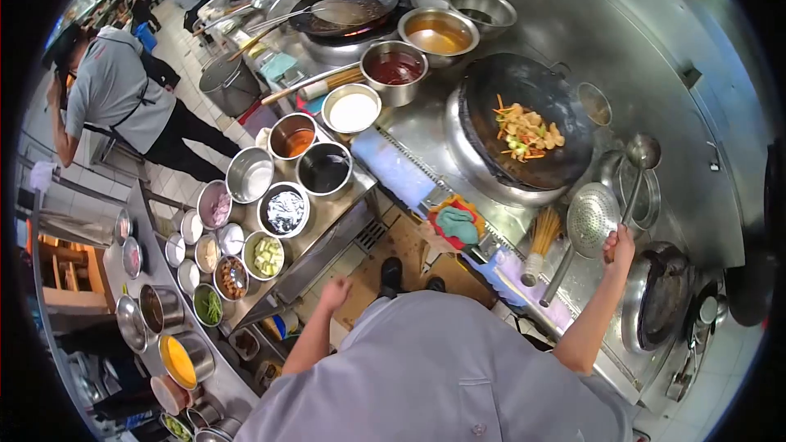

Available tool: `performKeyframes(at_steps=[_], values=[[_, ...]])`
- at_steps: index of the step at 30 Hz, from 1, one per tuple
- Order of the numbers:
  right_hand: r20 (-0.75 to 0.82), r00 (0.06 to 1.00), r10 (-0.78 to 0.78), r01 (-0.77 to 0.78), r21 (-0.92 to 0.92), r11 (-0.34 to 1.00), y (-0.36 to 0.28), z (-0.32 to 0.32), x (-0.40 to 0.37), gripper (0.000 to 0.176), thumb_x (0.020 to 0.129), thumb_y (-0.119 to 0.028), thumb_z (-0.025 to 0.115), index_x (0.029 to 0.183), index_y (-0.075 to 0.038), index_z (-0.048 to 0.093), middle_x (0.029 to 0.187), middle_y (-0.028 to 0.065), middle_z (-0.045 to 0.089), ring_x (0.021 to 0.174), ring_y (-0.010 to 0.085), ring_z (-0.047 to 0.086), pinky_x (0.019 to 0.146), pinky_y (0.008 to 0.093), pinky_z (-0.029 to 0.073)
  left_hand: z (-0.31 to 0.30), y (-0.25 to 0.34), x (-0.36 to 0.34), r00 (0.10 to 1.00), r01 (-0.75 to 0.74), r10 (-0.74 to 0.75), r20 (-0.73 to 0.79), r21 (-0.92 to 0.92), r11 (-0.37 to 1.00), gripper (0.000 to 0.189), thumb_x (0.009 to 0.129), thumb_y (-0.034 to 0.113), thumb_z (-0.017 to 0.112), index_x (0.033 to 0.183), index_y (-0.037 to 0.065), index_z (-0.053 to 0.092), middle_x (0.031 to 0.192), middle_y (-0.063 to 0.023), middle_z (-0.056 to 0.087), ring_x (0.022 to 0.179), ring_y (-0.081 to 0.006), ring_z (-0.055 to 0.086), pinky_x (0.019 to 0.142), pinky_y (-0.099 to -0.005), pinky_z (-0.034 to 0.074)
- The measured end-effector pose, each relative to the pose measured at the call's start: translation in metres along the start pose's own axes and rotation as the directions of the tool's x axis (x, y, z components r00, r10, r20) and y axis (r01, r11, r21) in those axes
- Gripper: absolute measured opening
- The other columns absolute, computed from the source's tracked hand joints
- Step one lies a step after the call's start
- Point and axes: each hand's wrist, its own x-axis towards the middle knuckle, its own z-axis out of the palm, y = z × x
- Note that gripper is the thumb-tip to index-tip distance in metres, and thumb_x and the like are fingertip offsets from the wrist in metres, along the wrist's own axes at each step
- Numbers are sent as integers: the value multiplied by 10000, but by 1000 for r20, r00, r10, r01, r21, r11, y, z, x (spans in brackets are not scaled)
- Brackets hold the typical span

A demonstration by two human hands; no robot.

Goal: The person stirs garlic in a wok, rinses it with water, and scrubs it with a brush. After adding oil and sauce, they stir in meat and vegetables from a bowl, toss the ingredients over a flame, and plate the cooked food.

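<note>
My right hand (620, 245) is closed round the handle of a metal ladle (643, 152), whose bowl points up and away from me. Beside it a perforated skimmer (594, 214) lies with its handle toward me. Left of that is a bamboo brush (544, 237). My left hand (336, 293) hangs low by my body, near the pot-covered counter, its fingers curled; whether it holds anything is too small to tell. Ahead, a large black wok (491, 90) on the stove holds cooked pieces with orange and green strips (528, 131). A green and red cloth (456, 223) lies at the stove's front edge.
Bowls of sauce, including a red one (395, 69), stand left of the wok. Pots of ingredients (264, 255) crowd the left counter (327, 217). Another wok (661, 299) sits at right. A person (123, 86) stands at far left.
</note>
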Motion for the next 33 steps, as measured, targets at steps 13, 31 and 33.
performKeyframes(at_steps=[13, 31, 33], values=[[663, 656, 360, -254, -255, 933, 63, 180, -233, 400, 920, -137, 508, 1296, -101, 377, 628, -9, 415, 408, 50, 367, 347, 196, 333, -187, 264, 180, 800, -128, 319, -508, 374, 918, 637, 736, 435, 658, 1183, 5, 513, 1171, -200, 540, 1101, -355, 519, 909, -462, 427], [832, 544, 107, 781, -549, 297, 173, 284, -248, 558, 854, -186, 546, 1353, -55, 334, 831, 253, 614, 786, 430, 591, 716, 486, 462, -188, 273, 207, 881, 100, 57, -469, 304, 947, 865, 674, 520, 704, 1274, -25, 402, 1244, -152, 523, 1185, -298, 471, 974, -517, 334], [817, 561, 130, 757, -570, 318, 178, 286, -253, 555, 855, -190, 545, 1350, -50, 337, 833, 254, 615, 781, 431, 591, 714, 491, 465, -188, 271, 206, 883, 99, 59, -465, 310, 946, 863, 675, 523, 705, 1272, -24, 407, 1243, -149, 525, 1185, -296, 470, 972, -518, 333]])
